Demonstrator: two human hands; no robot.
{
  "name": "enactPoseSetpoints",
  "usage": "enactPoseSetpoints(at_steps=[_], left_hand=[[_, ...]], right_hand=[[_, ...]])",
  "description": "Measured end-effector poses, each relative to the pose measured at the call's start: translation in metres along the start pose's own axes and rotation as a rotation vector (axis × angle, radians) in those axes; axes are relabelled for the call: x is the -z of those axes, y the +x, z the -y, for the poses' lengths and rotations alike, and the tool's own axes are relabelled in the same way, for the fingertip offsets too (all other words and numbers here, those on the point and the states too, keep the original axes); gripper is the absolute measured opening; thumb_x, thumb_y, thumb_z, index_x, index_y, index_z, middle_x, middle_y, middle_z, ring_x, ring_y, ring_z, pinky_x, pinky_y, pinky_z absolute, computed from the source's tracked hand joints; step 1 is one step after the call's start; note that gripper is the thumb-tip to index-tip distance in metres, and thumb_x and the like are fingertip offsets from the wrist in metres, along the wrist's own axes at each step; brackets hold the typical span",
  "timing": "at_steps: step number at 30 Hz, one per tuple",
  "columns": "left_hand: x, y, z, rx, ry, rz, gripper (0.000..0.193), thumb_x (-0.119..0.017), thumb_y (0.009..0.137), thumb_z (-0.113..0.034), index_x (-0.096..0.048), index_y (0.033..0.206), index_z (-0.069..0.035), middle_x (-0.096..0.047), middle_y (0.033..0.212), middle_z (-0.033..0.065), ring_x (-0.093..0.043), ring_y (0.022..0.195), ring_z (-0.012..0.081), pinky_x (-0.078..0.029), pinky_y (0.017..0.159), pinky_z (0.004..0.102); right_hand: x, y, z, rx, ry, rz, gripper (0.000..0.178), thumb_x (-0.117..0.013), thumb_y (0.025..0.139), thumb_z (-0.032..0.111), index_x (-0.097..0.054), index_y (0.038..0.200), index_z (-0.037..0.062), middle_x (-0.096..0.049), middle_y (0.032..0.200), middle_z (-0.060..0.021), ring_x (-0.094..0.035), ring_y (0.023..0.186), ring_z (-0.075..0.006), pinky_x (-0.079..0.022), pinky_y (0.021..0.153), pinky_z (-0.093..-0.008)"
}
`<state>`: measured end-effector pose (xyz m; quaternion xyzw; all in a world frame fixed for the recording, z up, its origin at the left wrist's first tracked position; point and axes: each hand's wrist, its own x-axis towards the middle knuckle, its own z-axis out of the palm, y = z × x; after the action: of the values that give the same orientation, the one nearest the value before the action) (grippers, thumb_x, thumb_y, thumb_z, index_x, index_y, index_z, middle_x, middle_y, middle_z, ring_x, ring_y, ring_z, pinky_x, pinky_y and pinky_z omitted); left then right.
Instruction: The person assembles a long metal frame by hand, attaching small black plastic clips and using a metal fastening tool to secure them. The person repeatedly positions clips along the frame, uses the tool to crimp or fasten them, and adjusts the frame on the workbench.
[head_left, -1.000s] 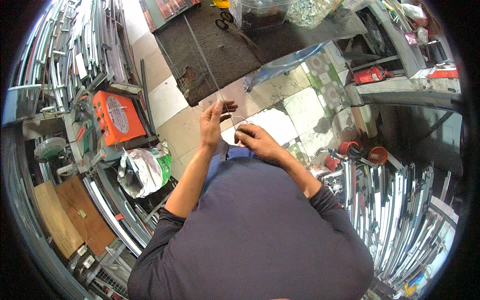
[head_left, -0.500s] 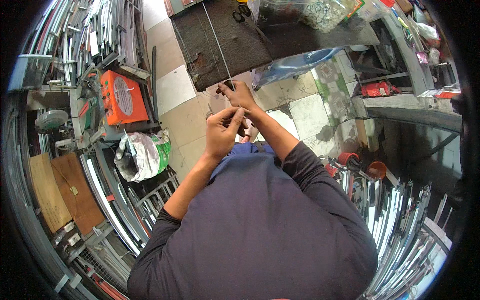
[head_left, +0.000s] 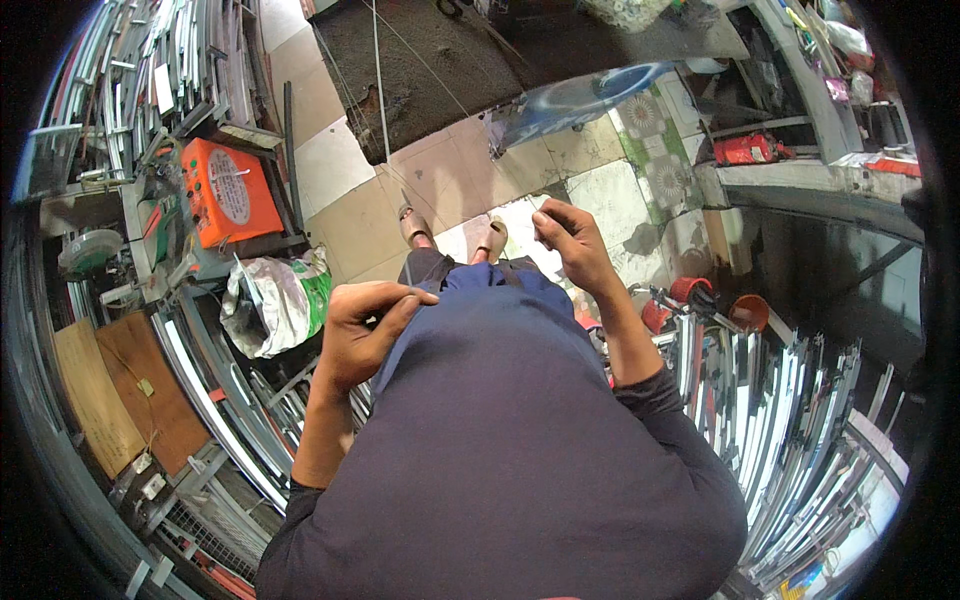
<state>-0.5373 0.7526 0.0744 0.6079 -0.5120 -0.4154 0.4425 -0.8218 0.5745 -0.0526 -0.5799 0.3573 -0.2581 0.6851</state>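
Pinching with thumb and forefinger, my left hand sits curled just in front of my dark shirt, the other fingers folded in; I think a thin wire runs up from that pinch across the floor, though it is too fine to follow all the way. My right hand is raised further out, its fingertips also pressed together, and what they grip is too small to make out. Below, between my two hands, I count two sandalled feet on the pale tiles. To my left stand one orange machine and one crumpled white-and-green bag; to my right lie two red caps beside stacked metal profiles.
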Motion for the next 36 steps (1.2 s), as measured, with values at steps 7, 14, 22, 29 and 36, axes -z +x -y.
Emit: enactPoseSetpoints(at_steps=[7,14,22,29,36], left_hand=[[0.019,-0.019,-0.013,0.068,0.004,0.117,0.017,-0.078,0.104,-0.013,-0.089,0.108,0.000,-0.069,0.072,0.0050,-0.057,0.061,0.0091,-0.040,0.059,0.0285],[0.042,-0.046,-0.035,0.063,-0.171,0.054,0.027,-0.077,0.101,-0.021,-0.089,0.101,0.004,-0.061,0.060,0.0020,-0.050,0.052,0.0103,-0.035,0.053,0.0321],[-0.026,-0.012,-0.027,0.101,0.012,0.224,0.023,-0.082,0.103,-0.022,-0.091,0.121,-0.010,-0.065,0.143,0.0208,-0.068,0.123,0.0288,-0.055,0.102,0.0398],[-0.064,-0.016,0.003,0.162,-0.120,0.106,0.024,-0.077,0.107,-0.019,-0.088,0.124,-0.007,-0.054,0.171,0.0249,-0.052,0.159,0.0432,-0.040,0.131,0.0515],[-0.078,-0.030,0.019,0.050,-0.324,0.046,0.024,-0.074,0.110,-0.015,-0.087,0.124,-0.001,-0.074,0.143,0.0170,-0.066,0.138,0.0297,-0.050,0.120,0.0444]], right_hand=[[0.004,-0.040,0.051,-0.117,0.200,0.131,0.031,-0.063,0.118,0.028,-0.065,0.096,0.0068,-0.053,0.083,0.0064,-0.046,0.073,-0.0034,-0.036,0.063,-0.0243],[0.073,-0.089,0.124,-0.114,0.109,-0.030,0.026,-0.068,0.111,0.028,-0.067,0.099,0.0057,-0.058,0.082,0.0049,-0.048,0.069,-0.0028,-0.034,0.060,-0.0241],[-0.024,-0.036,0.064,0.127,-0.129,0.265,0.020,-0.070,0.111,0.016,-0.075,0.112,-0.0035,-0.072,0.107,-0.0132,-0.069,0.101,-0.0242,-0.055,0.092,-0.0373],[-0.080,-0.041,0.028,0.175,-0.297,0.427,0.034,-0.087,0.094,0.016,-0.079,0.124,0.0018,-0.070,0.143,-0.0218,-0.064,0.136,-0.0425,-0.051,0.118,-0.0525],[-0.072,-0.078,0.064,0.196,-0.512,0.345,0.081,-0.105,0.076,0.042,-0.075,0.139,0.0011,-0.061,0.160,-0.0221,-0.055,0.152,-0.0415,-0.047,0.126,-0.0519]])
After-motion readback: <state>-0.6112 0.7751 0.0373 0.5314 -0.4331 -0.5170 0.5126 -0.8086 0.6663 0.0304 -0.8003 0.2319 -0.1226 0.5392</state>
